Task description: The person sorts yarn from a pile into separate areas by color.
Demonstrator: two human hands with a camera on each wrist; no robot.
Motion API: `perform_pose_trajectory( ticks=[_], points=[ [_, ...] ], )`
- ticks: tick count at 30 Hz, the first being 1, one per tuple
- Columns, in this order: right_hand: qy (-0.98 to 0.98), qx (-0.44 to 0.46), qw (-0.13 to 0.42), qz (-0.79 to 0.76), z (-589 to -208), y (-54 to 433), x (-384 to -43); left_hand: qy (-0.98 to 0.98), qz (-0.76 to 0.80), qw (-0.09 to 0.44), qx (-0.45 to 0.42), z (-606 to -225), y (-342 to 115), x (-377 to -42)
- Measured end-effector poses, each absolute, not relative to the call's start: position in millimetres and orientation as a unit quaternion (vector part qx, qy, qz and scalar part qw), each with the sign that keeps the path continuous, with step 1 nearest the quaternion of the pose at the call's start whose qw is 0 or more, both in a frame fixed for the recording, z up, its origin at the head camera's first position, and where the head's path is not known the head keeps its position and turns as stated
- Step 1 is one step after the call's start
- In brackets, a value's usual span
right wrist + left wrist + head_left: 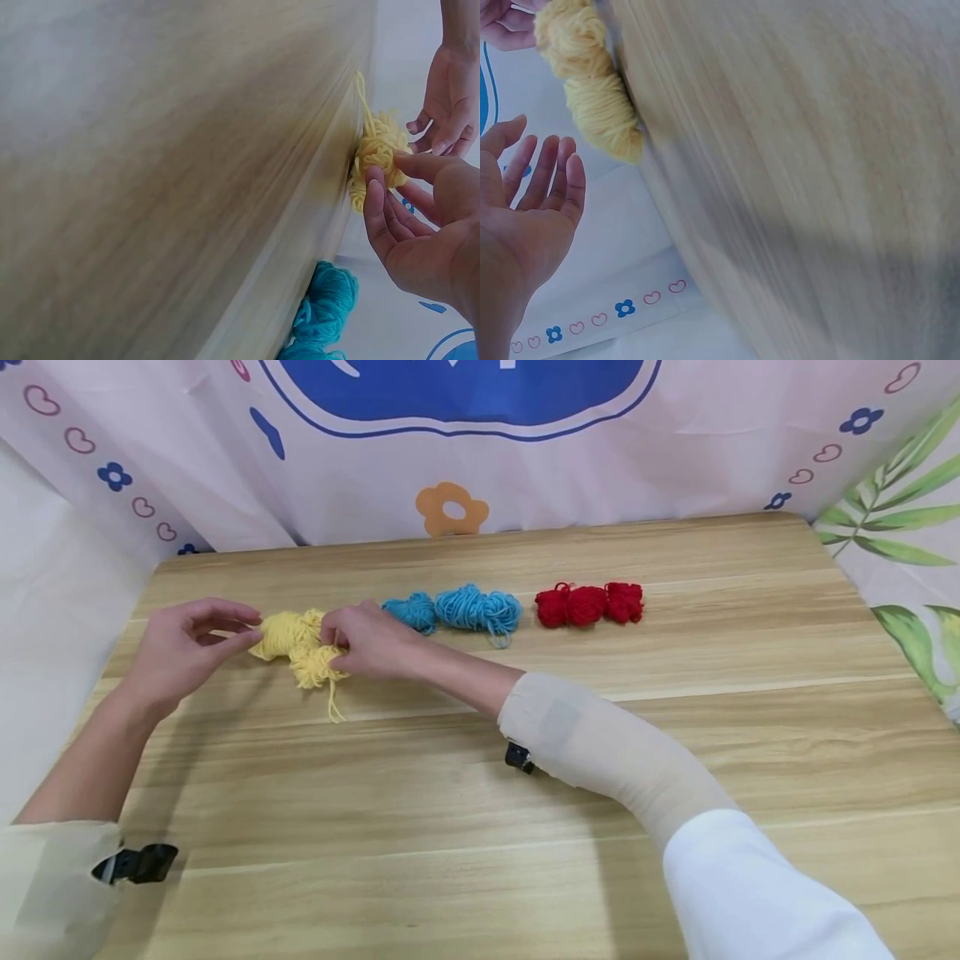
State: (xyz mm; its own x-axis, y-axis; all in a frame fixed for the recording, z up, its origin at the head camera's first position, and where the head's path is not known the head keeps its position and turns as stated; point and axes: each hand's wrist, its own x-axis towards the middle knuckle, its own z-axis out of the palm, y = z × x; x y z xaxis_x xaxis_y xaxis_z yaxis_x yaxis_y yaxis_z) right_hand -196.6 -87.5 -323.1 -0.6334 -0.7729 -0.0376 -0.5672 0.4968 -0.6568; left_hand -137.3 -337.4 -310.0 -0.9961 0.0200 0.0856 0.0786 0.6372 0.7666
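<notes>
A bundle of yellow yarn [283,635], pinched in at the middle with a loose tail hanging toward the front, lies at the left of the table. My right hand [375,642] grips its right end; in the right wrist view the thumb and fingers of that hand [439,225] close on the yellow strands [381,154]. On the other side, my left hand [183,647] has its fingertips right at the bundle's left end. The left wrist view shows this hand [536,195] with fingers spread and nothing between them, beside the yellow yarn [604,112].
Just right of the right hand lies a blue yarn bundle [478,608], and farther right a red yarn bundle [585,605], roughly in one row on the wooden table [480,810]. A printed cloth [360,485] hangs behind the table's back edge.
</notes>
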Motion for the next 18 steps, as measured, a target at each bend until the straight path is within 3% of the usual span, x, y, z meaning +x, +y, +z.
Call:
perform_pose_trajectory(
  ticks=[18],
  points=[
    [0.851, -0.396, 0.161, -0.305, -326.3, -94.7, -198.4, -0.899, -0.435, 0.039, -0.045, -301.9, -330.9, -134.5]
  ],
)
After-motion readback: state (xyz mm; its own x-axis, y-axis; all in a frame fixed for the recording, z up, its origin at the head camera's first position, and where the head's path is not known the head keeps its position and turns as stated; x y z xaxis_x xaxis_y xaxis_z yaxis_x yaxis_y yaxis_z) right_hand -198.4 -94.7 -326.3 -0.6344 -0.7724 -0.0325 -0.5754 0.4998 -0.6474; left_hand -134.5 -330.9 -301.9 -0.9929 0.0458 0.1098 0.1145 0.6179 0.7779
